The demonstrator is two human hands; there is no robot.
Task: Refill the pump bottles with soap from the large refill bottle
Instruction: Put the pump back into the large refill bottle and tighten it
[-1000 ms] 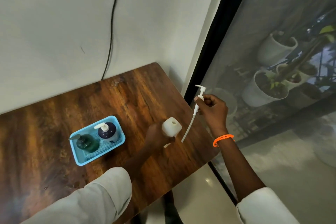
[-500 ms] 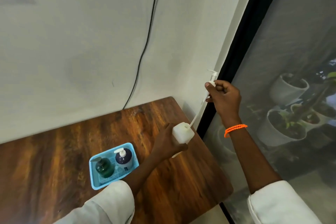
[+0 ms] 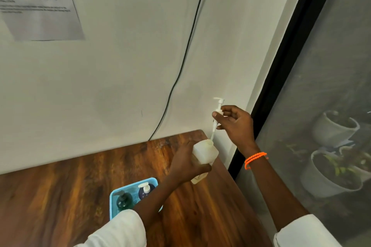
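Since half a second ago the pump head (image 3: 217,114) has swung more upright, with the lower end of its tube now at the mouth of the white bottle (image 3: 204,153), and the view has tipped up to show more wall. Far left on the wall hangs a blurred printed sheet (image 3: 40,4). Below it, the dark wooden bench (image 3: 60,196) runs flush against the wall, with broad bare wood on its left side. Near the bench's front middle sits a light blue basket (image 3: 153,181) holding two pump bottles side by side: a green pump bottle (image 3: 123,200) on the left and a dark blue pump bottle (image 3: 145,189) on the right. A black cable (image 3: 186,50) hangs down the wall to the bench's back edge. The left hand (image 3: 186,163) is wrapped around the white bottle, holding it tilted above the bench's back right corner, close to the wall. The right hand (image 3: 235,124), an orange band (image 3: 256,158) on its wrist, pinches the pump head above the bottle. Just right of the bench edge runs a black door frame (image 3: 291,66), with grey screen and white plant pots (image 3: 331,168) beyond it.
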